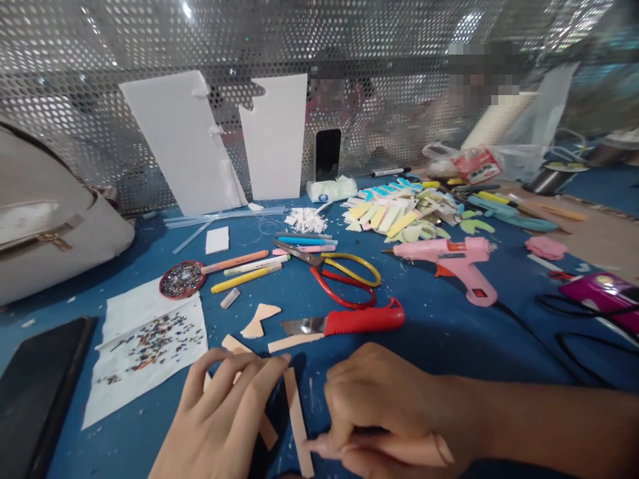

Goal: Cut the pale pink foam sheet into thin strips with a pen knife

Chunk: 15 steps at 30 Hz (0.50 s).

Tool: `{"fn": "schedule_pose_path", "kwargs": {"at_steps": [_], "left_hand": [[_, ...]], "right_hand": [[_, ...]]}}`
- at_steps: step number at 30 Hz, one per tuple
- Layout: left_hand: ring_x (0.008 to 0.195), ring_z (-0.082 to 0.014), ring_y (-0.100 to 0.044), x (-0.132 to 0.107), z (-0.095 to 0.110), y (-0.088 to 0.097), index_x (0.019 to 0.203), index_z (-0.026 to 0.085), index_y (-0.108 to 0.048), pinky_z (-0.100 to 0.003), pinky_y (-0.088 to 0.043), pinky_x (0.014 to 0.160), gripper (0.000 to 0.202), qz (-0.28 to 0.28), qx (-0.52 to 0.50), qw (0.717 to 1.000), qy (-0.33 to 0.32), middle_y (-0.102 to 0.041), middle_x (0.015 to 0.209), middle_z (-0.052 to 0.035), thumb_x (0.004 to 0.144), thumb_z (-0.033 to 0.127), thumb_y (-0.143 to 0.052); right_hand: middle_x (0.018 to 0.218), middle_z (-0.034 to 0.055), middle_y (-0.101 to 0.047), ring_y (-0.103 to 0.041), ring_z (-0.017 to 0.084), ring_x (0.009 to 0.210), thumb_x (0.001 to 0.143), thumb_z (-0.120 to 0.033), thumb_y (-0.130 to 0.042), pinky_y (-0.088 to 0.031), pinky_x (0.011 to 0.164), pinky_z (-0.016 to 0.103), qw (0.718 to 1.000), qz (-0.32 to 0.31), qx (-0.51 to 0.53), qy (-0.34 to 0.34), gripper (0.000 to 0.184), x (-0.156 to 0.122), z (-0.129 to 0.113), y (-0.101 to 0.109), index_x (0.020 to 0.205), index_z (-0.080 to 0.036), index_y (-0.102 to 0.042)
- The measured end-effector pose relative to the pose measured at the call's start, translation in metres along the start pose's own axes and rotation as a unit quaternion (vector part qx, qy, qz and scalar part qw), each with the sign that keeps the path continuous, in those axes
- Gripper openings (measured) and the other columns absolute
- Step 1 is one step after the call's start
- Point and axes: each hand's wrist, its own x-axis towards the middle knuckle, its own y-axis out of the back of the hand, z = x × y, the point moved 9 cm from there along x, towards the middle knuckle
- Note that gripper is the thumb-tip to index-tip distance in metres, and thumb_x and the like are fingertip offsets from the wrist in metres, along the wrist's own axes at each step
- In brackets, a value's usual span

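My right hand (377, 402) is closed around a peach-coloured marker (409, 449), whose tip meets a narrow peach strip (298, 419) lying on the blue table. My left hand (224, 406) lies palm down with its fingers stretched out, the index fingertip at the strip's upper end. Partly hidden beneath the left hand are other peach pieces (268, 432). Just beyond the hands are a red-handled knife (364, 319), another peach strip (294, 342) and a bow-shaped peach piece (260, 319).
Scissors (344, 273), several markers (247, 276) and a pink glue gun (449, 256) lie further back. On the left are a black phone (42, 392), a paper with sequins (150, 346) and a bag (60, 219). White boards (184, 140) lean on the perforated metal wall.
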Motion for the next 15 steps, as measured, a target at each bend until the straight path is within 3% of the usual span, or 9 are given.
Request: {"fn": "schedule_pose_path", "kwargs": {"at_steps": [4, 7, 9, 11, 15], "left_hand": [[0.108, -0.0234, -0.057, 0.0, 0.001, 0.0, 0.137, 0.012, -0.049, -0.038, -0.031, 0.101, 0.061, -0.002, 0.003, 1.0, -0.004, -0.072, 0.112, -0.0065, 0.106, 0.063, -0.04], [0.104, -0.0222, -0.06, 0.001, 0.003, 0.001, 0.136, 0.012, -0.05, -0.036, -0.031, 0.1, 0.062, -0.005, 0.002, 1.0, -0.021, -0.073, 0.107, -0.0055, 0.103, 0.064, -0.047], [0.103, -0.0224, -0.061, 0.001, 0.0, 0.003, 0.136, 0.014, -0.049, -0.037, -0.031, 0.101, 0.059, 0.002, -0.003, 1.0, -0.003, -0.073, 0.107, -0.0054, 0.106, 0.063, -0.042], [0.103, -0.0226, -0.061, 0.002, 0.0, 0.003, 0.136, 0.014, -0.049, -0.037, -0.032, 0.1, 0.058, 0.003, -0.002, 1.0, -0.001, -0.073, 0.108, -0.0057, 0.107, 0.063, -0.039], [0.103, -0.0216, -0.061, 0.003, 0.002, 0.003, 0.136, 0.011, -0.05, -0.036, -0.031, 0.099, 0.062, -0.011, 0.007, 0.999, -0.033, -0.073, 0.108, -0.0054, 0.102, 0.063, -0.051]], "right_hand": [[0.068, -0.0018, -0.063, -0.055, 0.013, 0.058, 0.09, -0.019, -0.052, -0.037, 0.053, 0.021, 0.999, 0.013, -0.009, -0.031, 0.005, 0.0, 0.003, 0.002, 0.086, -0.022, -0.051], [0.066, -0.0035, -0.062, -0.055, 0.012, 0.056, 0.091, -0.021, -0.055, -0.036, 0.052, 0.021, 0.999, -0.045, 0.021, 0.012, 0.011, -0.002, -0.001, -0.009, 0.083, -0.023, -0.047], [0.064, -0.0043, -0.06, -0.053, 0.012, 0.053, 0.091, -0.022, -0.056, -0.035, 0.05, 0.021, 0.997, -0.059, 0.038, 0.035, 0.014, -0.003, -0.004, -0.012, 0.082, -0.024, -0.045], [0.062, -0.0039, -0.059, -0.05, 0.011, 0.052, 0.093, -0.022, -0.054, -0.036, 0.05, 0.021, 0.999, -0.032, 0.034, 0.016, 0.015, -0.002, -0.001, -0.008, 0.081, -0.023, -0.045], [0.062, -0.0038, -0.059, -0.05, 0.012, 0.053, 0.091, -0.018, -0.054, -0.034, 0.05, 0.021, 1.0, 0.01, 0.014, -0.016, 0.012, -0.001, 0.001, -0.001, 0.082, -0.023, -0.048]]}}
